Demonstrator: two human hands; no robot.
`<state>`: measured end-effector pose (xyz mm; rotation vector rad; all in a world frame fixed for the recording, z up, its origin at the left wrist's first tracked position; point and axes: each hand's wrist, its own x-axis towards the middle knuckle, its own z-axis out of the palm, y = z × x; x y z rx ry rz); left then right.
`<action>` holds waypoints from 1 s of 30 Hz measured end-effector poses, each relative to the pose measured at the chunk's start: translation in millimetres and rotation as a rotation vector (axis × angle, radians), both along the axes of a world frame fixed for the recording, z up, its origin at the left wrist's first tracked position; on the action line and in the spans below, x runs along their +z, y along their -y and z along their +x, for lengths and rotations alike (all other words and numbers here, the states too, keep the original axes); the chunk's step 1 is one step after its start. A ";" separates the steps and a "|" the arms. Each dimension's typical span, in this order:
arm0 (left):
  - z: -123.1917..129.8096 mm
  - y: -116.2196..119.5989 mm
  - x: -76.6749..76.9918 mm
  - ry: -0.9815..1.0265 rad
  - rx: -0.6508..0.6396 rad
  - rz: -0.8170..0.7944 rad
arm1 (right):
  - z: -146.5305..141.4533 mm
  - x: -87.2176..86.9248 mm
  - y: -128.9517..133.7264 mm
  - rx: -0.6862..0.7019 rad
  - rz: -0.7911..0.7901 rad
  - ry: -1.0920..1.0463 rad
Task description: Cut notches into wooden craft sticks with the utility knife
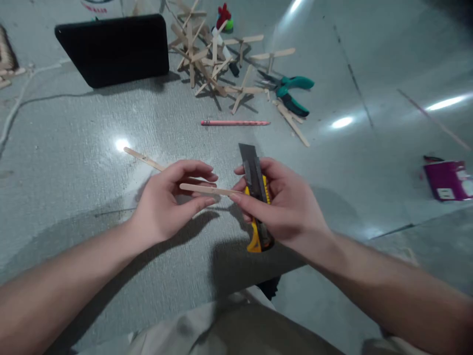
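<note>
My left hand (166, 202) is curved, its thumb and fingers apart around the free end of a wooden craft stick (197, 189), without visibly gripping it. Between its thumb and fingertips, my right hand (283, 202) pinches the other end of that stick. The same hand also holds a yellow and black utility knife (254, 182), upright with its wide dark blade pointing away from me. Another craft stick (142, 158), with a small mark on it, extends from behind my left hand; its near end is hidden.
A pink pencil (236, 123) lies ahead of my hands. Beyond it are a pile of crossed craft sticks (207, 59), teal-handled pliers (288, 91) and loose sticks (291, 123). A black tablet-like slab (114, 49) stands far left; a purple packet (449, 180) is at right.
</note>
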<state>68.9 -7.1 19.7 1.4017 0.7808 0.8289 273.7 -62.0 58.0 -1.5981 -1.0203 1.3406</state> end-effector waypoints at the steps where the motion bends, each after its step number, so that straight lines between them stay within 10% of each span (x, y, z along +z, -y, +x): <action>1: 0.3 2.4 1.0 0.037 0.025 -0.043 | -2.4 0.8 -0.4 -0.003 0.005 -0.024; 18: 7.3 14.2 5.5 0.006 0.263 -0.181 | -12.5 -6.9 -1.1 -0.067 0.052 -0.019; 30: -3.1 10.9 11.4 0.038 0.079 0.385 | 7.1 -14.4 22.1 -0.060 0.429 0.488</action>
